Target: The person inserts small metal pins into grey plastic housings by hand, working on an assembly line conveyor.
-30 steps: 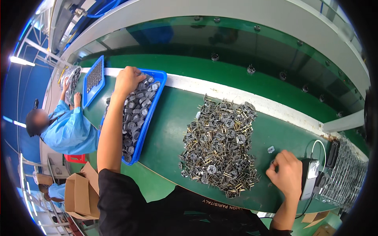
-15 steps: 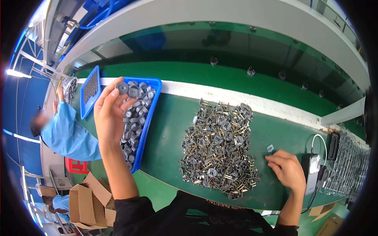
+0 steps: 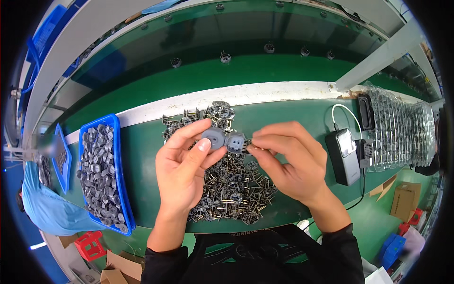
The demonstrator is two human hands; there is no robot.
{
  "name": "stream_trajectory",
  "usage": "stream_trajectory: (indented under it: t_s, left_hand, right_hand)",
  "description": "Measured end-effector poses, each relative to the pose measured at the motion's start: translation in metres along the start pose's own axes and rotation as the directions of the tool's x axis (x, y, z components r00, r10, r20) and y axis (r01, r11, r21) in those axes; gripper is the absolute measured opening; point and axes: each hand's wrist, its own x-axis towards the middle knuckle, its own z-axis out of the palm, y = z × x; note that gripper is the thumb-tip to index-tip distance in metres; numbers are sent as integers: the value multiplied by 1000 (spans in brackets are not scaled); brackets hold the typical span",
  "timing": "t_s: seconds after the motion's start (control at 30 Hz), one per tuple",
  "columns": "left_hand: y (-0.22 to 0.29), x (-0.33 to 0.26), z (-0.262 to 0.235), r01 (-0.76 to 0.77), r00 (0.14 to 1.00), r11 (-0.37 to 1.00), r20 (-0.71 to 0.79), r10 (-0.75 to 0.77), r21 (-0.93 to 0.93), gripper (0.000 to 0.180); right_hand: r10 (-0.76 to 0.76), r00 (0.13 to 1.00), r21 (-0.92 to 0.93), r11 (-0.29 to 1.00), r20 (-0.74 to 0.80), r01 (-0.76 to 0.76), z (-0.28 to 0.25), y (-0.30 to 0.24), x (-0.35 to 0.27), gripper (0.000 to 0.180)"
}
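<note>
Gray plastic housings [image 3: 213, 137], two at frame center, sit pinched in the left hand [image 3: 182, 165], right hand [image 3: 293, 163] gripping a pronged insert [image 3: 246, 146] at one's edge, joining seemingly unfinished, pin pile [image 3: 231, 191] lower center and well-filled blue tray [image 3: 122, 177] frame left remaining.

A green-topped workbench [image 3: 144, 156] spans the middle of the frame, backed by a scuffed white ledge [image 3: 283, 89] and, beyond it, a long green surface [image 3: 142, 90]. A pale beam [image 3: 56, 42] curves through the upper left; a slanting pale post [image 3: 378, 57] rises at upper right. Green floor [image 3: 371, 222] shows at lower right beneath a cardboard box [image 3: 405, 201]. At lower left, a strip light [image 3: 37, 245] glows against blue wall [image 3: 49, 262], near a red crate [image 3: 89, 246].
</note>
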Motion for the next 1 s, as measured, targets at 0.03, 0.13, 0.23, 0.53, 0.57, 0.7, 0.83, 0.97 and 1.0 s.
stream_trajectory:
  t_s: [0.03,0.13,0.23,0.53,0.57,0.7,0.83,0.97,1.0]
  left_hand:
    - [-2,-2,3,-19,1000,999,-16,19,28,31]
    - [-5,-7,8,-18,999,999,-41,20,51,31]
    - [-9,-13,8,17,999,999,-42,-15,47,27]
    - [-6,-8,5,68,997,986,24,-72,152,40]
    - [0,-3,6,109,993,973,27,-117,201,46]
    - [12,20,1,145,984,903,36,-174,405,35]
    - [19,69,-22,-79,996,634,33,84,769,19]
    - [36,145,-87,11,924,426,-172,342,905,25]
    - [39,159,-96,40,897,439,-226,379,897,25]
  right_hand:
    - [-51,999,-24,998,-18,50,2,3,0,20]
    - [-118,993,-51,992,-18,117,3,6,-1,21]
    - [-157,988,-51,986,4,157,6,7,-7,22]
    - [-132,987,-82,987,92,140,13,11,-15,27]
    - [-86,991,-50,995,98,91,13,9,-16,27]
    - [-100,983,89,992,151,87,13,10,-13,27]
    - [129,949,-22,991,289,-128,7,24,-18,23]
    - [188,814,-223,972,550,-74,8,33,-33,21]
    - [181,818,-216,974,546,-72,7,34,-35,21]
